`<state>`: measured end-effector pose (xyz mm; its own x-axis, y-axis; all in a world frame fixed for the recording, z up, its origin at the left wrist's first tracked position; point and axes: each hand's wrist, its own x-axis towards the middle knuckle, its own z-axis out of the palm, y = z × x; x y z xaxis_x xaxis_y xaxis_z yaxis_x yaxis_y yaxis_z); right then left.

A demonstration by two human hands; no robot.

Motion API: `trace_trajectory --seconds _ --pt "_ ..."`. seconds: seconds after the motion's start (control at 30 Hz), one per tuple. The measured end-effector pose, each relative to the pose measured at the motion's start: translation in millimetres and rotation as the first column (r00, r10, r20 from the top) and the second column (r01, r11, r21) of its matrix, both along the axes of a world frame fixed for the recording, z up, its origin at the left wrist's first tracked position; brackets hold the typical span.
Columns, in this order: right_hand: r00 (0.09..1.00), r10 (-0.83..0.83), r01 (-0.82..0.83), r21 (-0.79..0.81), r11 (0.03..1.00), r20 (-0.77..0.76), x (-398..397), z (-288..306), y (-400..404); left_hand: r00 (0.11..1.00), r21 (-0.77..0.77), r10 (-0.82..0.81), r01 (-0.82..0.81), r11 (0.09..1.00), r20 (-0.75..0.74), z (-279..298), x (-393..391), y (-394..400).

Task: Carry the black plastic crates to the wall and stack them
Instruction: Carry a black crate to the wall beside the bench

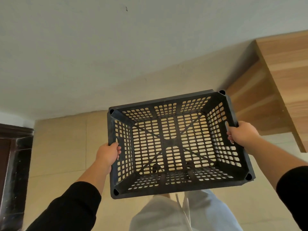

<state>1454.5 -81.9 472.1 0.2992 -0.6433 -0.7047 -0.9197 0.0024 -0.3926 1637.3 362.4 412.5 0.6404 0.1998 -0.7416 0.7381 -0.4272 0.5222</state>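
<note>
A black plastic crate (173, 186) with slotted walls and floor hangs in the air in front of me, open side up and empty. My left hand (107, 155) grips its left rim, fingers curled over the edge beside the handle slot. My right hand (242, 135) grips the right rim, fingers hooked over the edge at the handle slot. The crate's far edge lies close to a plain white wall (100, 55). Beige floor tiles (60, 147) show through the slots. No other crate is in view.
A light wooden cabinet (270, 90) stands against the wall at the right, near the crate's far right corner. A dark wooden door frame (15, 172) is at the left edge. My legs in light trousers (166, 214) are under the crate.
</note>
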Motion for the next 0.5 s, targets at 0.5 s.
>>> trace_trajectory --seconds 0.5 --pt "0.997 0.053 -0.050 0.045 0.998 -0.060 91 -152 -82 0.998 0.148 0.023 -0.015 0.989 -0.052 -118 56 -90"
